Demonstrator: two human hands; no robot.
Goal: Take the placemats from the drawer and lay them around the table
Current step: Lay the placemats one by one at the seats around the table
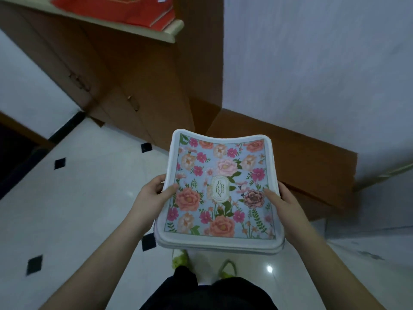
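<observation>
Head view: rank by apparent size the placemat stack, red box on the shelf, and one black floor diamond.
1. Placemat stack, largest, though nearest the camera.
2. Red box, cut off by the frame edge, so its full extent is unsure.
3. Black floor diamond, smallest.

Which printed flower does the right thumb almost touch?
The dark maroon rose beside the right hand thumb; the placemats' other big blooms are coral or pink.

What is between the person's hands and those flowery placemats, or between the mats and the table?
Nothing lies between them: the left hand and right hand already hold the placemats by opposite edges, thumbs on top. No table is in view, so the way there cannot be judged.
</observation>
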